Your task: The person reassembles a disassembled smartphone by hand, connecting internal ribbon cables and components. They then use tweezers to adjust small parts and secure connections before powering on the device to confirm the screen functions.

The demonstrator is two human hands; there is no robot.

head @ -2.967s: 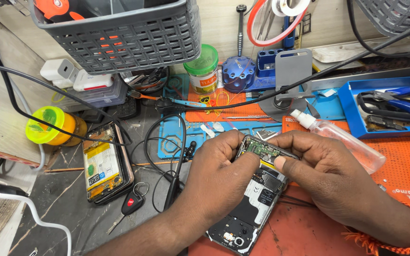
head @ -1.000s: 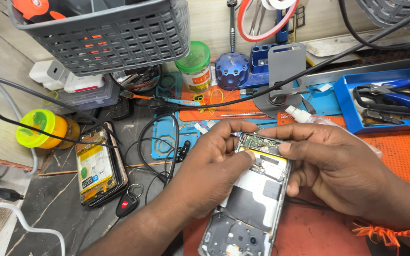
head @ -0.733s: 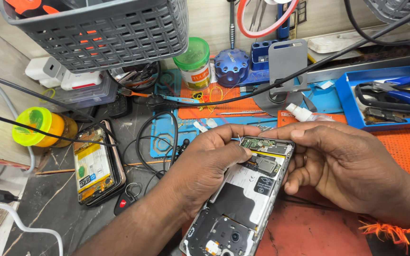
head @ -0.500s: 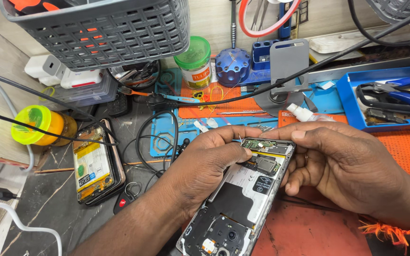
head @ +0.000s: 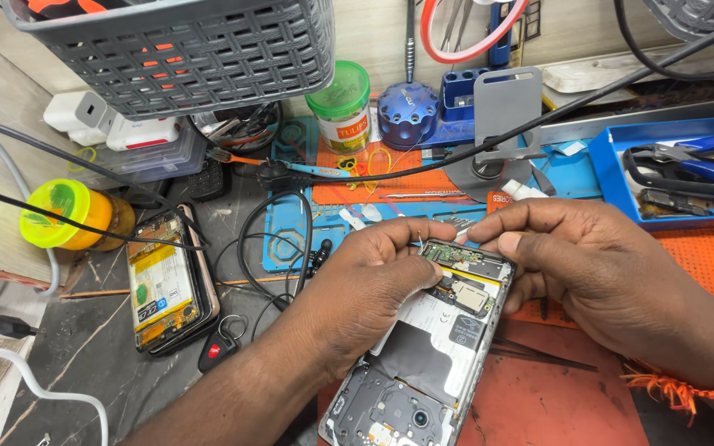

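At far left the second opened phone [head: 163, 289] lies untouched. Your left hand [head: 365, 285] now cradles the opened phone [head: 431, 347], fingers curled along its edge, lower and flatter than a second ago. Your right hand [head: 613, 281] pinches at the small green board [head: 456, 256], settled along the top end.

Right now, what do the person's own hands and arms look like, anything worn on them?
Both hands are bare, no gloves or rings visible. The left hand and its forearm show no sleeve. The right hand has an orange thread band with frayed ends around the wrist; no sleeve in view there either.
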